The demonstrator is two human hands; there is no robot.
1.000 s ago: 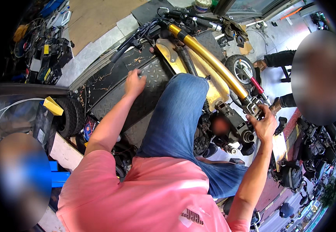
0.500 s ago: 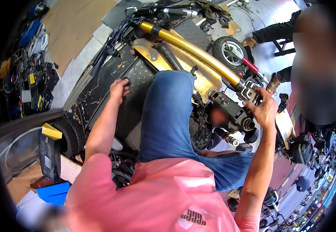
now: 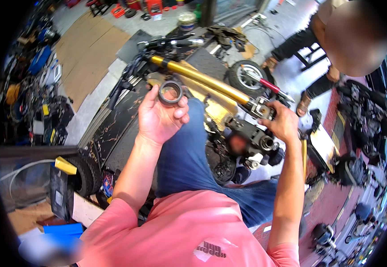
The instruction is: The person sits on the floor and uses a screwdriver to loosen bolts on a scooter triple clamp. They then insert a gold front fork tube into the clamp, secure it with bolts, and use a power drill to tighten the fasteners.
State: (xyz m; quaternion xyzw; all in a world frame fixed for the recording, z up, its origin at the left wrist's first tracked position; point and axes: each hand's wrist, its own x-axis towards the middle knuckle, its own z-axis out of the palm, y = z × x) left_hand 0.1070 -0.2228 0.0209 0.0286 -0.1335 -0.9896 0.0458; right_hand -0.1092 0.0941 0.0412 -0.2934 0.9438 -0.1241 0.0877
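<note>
Dark ring [image 3: 170, 102] held up in one hand, metal bracket [image 3: 261, 108] gripped in the other

In the head camera's view, a person in a pink shirt [image 3: 180, 218] and blue jeans [image 3: 182, 151] holds the ring in the left hand [image 3: 160, 118], thumb and fingers clamped around its outside, its opening turned toward the camera. The right hand [image 3: 283, 122] is closed, thumb and fingers, on the bracket at the lower end of a long gold tube [image 3: 202, 78]. A dark metal housing [image 3: 247, 131] lies just below the bracket, and a ribbed gold panel [image 3: 220, 110] sits behind it, with a small wheel [image 3: 242, 75] near the tube's far side.

The ring appears most at risk: it is pinched at the rim, so a loosened thumb or a greasy surface could let it drop and roll among the crowded parts. The tube and bracket look heavy, and what bears their weight cannot be made out; should the right hand relax, they might tip or shift. A co-worker's sandalled foot [image 3: 304, 105] rests near that end, and a slip that way could catch it
</note>
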